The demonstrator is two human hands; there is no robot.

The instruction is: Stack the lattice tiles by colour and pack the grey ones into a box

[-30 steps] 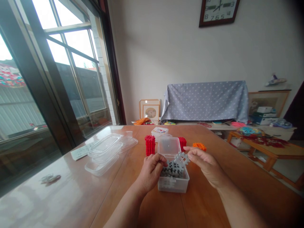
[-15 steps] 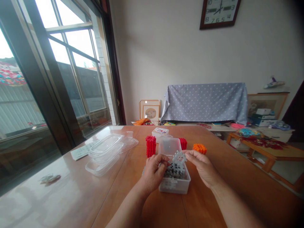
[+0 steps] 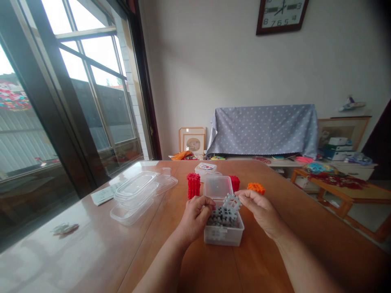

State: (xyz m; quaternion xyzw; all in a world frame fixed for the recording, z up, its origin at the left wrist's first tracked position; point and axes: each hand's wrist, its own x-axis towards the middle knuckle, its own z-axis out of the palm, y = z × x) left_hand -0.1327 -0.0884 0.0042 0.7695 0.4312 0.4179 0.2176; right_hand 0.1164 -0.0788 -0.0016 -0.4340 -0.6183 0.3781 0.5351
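Note:
A clear plastic box [image 3: 224, 237] with its lid [image 3: 218, 187] raised at the back stands in front of me. Grey and black notched plastic building pieces [image 3: 222, 217] fill it. Between thumb and fingertips, my right hand [image 3: 261, 211] pinches a pale grey notched building piece [image 3: 232, 202] above the box's right back part. My left hand [image 3: 195, 215] is at the box's left edge, with its thumb and fingers closed together. Whatever its fingertips hold, if anything, is hidden.
Behind the box stand a tall red stack [image 3: 193, 186], a shorter red stack [image 3: 234, 183] and an orange stack [image 3: 255, 188]. Clear containers [image 3: 134, 199] lie to the left near a paper sheet [image 3: 105, 194]. A small packet [image 3: 64, 229] lies on the wooden table [image 3: 253, 264].
My left hand has shifted slightly left, showing more of the pieces in the box. The right hand still holds the grey piece, now tilted a little differently. The camera view has shifted slightly.

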